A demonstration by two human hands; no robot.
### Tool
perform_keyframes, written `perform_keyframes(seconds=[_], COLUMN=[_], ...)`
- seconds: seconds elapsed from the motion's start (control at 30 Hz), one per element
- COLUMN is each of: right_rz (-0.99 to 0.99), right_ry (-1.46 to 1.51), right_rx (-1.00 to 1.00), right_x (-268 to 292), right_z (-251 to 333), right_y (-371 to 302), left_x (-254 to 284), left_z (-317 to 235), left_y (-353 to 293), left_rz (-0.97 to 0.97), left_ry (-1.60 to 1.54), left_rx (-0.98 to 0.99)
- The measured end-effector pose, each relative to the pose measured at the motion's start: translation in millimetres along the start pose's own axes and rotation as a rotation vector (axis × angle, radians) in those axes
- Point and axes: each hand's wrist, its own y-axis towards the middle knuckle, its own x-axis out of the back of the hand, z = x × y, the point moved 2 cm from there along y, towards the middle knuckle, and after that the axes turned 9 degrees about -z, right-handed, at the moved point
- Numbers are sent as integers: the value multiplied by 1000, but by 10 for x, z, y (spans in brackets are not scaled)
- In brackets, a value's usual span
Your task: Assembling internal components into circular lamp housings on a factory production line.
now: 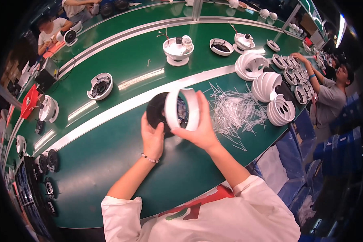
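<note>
Over the green table, my left hand (152, 139) is closed around the edge of a round black disc-shaped part (155, 109). My right hand (203, 131) grips a white plastic ring (172, 111) with a notch in its rim, thumb at the lower edge and fingers along the far side. The ring is tilted up on edge, overlapping the disc's right side. Through its opening shows a dark part with small components, partly hidden by the ring. Whether ring and disc touch I cannot tell.
A heap of thin white strips (236, 111) lies right of my hands, near stacked white rings (266, 86). White housings (177, 50) stand on the green line beyond a pale rail. Black round parts (52, 160) sit at left. A co-worker (334, 90) reaches in from the right.
</note>
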Motion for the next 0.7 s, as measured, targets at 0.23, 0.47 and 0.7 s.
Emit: perform_keyframes(seconds=[0.23, 0.47, 0.7], right_rz=[125, 260, 334], right_ry=[-130, -286, -429], right_rx=[100, 153, 255], right_x=[-41, -121, -215], right_z=[41, 119, 72], right_y=[-78, -107, -100], left_x=[7, 40, 60], left_z=[-234, -168, -122], left_y=[-110, 48, 32], left_rz=[453, 208, 80], left_ry=[-247, -403, -317], left_rx=[476, 647, 587])
